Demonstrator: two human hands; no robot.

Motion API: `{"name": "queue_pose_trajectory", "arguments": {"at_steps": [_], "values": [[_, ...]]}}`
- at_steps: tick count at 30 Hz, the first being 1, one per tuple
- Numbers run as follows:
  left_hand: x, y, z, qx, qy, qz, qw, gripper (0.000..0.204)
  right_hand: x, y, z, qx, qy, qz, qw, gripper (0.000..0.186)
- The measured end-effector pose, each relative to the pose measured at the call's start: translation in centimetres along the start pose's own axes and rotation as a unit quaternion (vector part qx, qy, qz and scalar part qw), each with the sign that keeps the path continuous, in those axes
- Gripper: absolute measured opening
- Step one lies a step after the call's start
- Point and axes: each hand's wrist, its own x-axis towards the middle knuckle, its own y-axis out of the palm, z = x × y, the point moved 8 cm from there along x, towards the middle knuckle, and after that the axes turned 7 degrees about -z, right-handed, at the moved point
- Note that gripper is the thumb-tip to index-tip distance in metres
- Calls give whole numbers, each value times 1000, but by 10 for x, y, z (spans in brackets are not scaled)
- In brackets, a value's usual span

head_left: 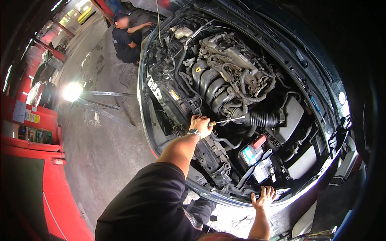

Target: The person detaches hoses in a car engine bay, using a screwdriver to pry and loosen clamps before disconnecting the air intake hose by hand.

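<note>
My left hand (201, 126), with a metal wristwatch above it, reaches over the front of an open engine bay. It is closed around the handle of a screwdriver (229, 120). The long shaft points right, its tip close to the end of a black ribbed intake hose (263, 119). Whether the tip touches anything, I cannot tell. My right hand (264, 197) rests on the car's front edge at the lower right, fingers spread, holding nothing. Just beyond it sits a battery (256, 160) with a red terminal cover.
The engine (227, 68) fills the bay's far part; a black air filter box (291, 116) stands at the right. Left on the concrete floor (104, 144) are a bright work lamp (72, 92) and its metal stand. A co-worker (125, 40) crouches by the car's far corner. A red cabinet (34, 128) lines the left.
</note>
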Motion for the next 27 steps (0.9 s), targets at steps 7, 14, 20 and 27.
{"name": "queue_pose_trajectory", "arguments": {"at_steps": [7,14,20,27], "values": [[1,2,2,15,-18,48,999,24,0,-2,1,-6,5,7,1000,61],[1,0,1,2,-6,12,1000,22,1,-3,2,-2,6,10,1000,62],[1,6,4,13,-17,44,999,23,1,-2,2,-5,7,10,1000,61],[1,8,6,6,-18,36,999,21,1,-4,4,-7,-2,5,1000,60]]}}
